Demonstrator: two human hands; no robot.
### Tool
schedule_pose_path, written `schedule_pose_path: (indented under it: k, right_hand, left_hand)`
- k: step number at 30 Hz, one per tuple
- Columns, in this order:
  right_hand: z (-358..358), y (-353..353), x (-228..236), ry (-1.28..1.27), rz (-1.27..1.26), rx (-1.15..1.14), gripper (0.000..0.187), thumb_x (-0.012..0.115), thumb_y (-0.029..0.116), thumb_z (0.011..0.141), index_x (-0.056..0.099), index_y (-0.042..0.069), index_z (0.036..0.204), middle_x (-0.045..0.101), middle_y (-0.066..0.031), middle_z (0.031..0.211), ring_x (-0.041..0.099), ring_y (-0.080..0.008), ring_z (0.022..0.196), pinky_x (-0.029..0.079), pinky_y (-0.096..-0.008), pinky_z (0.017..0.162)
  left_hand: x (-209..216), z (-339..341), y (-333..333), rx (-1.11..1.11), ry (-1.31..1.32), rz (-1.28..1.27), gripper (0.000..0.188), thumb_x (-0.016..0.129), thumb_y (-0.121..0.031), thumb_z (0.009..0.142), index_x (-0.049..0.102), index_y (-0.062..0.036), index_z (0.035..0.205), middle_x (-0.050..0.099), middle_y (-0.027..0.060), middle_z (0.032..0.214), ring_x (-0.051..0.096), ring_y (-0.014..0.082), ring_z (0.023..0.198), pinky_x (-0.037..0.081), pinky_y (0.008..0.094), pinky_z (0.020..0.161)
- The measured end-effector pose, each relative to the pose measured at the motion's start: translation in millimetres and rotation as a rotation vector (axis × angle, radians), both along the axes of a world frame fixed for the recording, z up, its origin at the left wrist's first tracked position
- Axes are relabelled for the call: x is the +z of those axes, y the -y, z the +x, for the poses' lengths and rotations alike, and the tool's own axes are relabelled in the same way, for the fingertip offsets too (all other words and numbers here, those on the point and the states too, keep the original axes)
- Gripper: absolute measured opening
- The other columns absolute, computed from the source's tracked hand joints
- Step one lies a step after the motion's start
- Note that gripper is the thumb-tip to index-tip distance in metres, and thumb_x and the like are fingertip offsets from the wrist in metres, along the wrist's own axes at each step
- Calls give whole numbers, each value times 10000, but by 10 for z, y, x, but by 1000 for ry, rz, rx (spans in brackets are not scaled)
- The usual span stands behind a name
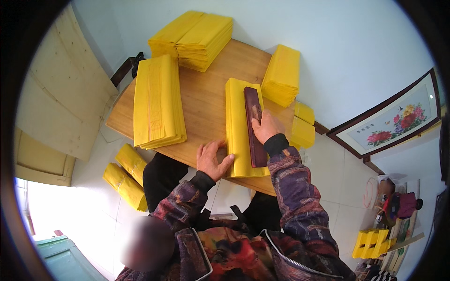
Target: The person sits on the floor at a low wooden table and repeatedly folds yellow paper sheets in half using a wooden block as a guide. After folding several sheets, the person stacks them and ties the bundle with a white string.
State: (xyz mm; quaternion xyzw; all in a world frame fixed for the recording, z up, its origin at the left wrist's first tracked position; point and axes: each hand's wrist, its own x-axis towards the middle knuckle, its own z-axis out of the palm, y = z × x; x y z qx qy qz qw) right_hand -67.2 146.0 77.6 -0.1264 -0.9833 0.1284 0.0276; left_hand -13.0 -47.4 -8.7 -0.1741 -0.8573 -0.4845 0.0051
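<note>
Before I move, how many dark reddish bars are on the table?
1: the dark reddish bar lies lengthwise on the yellow stack nearest the person, toward its right side, under the right hand. Others could be hidden.

The centre stack (pixel 238 136) looked like matt paper; the bar (pixel 257 151), smooth wood; the tabletop (pixel 204 103) toward eleven o'clock, smooth wood.

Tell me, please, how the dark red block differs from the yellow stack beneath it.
The dark red block is narrower and shorter than the yellow stack. The block is deep maroon; the stack is bright yellow. The right hand grips the block, while the stack lies on the table. Both are elongated, their lengths running roughly the same way.
</note>
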Motion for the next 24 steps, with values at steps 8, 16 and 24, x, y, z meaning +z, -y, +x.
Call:
schedule_pose_path:
  k: [8,16,24]
  right_hand:
    - [-21,38,-207,-64,-24,-11,319,547,307,815,519,6,915,607,-231,823,583,-410,776,458,-491,677]
    - [-22,126,-222,-41,-22,-54,306,550,315,823,523,17,886,621,-214,816,602,-388,756,473,-481,662]
    - [-60,142,-261,-97,4,-46,291,558,313,811,573,31,882,632,-206,827,610,-378,782,477,-475,683]
  left_hand:
    - [155,-10,-188,55,-192,154,517,671,-216,715,492,-80,1180,430,188,1232,440,372,1119,329,439,960]
    - [70,-47,-305,86,-149,160,413,679,-148,693,547,-54,1074,458,188,1134,477,364,1032,415,404,865]
    - [-169,-477,-413,204,170,165,409,719,-203,680,536,9,978,584,114,719,587,255,691,473,327,643]
